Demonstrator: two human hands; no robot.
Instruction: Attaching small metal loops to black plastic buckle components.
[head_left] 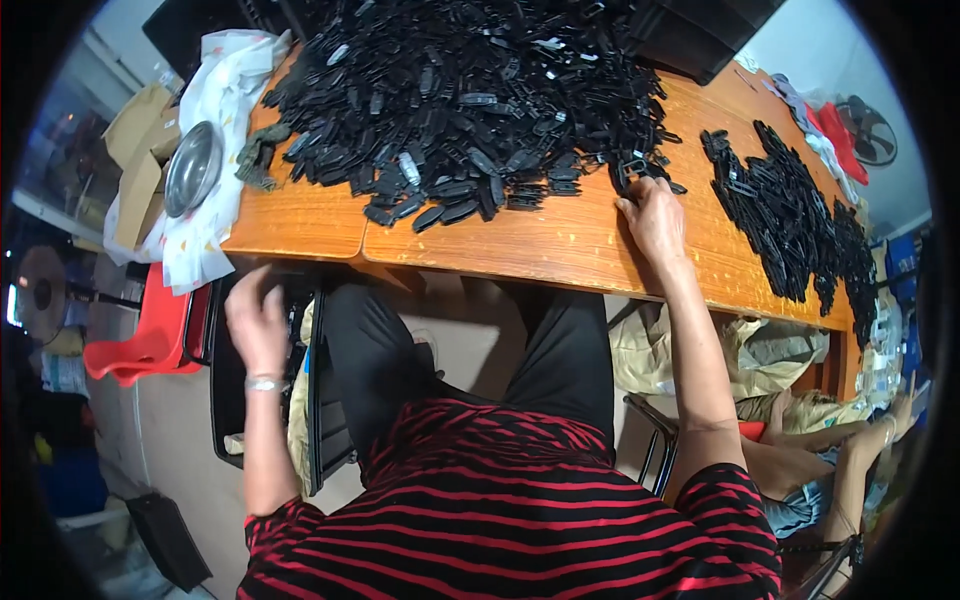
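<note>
A large heap of small black plastic parts (450, 110) covers the far middle of the wooden table (480, 240). My right hand (657, 220) rests at the heap's right edge, its fingers pinched on a black plastic part (634, 168); the fingers partly cover it. Off the table's front edge, on the left, my left hand (257, 318) hangs over a black crate (232, 400). It is slightly blurred, with its fingers bent and apart and nothing visible between them.
A second pile of black parts (785, 215) lies on the right. At the left are a metal bowl (194, 168), white plastic sheeting (232, 75) and a cardboard box (145, 150). A red chair (155, 335) stands lower left. Another person's arm (850, 470) shows at lower right.
</note>
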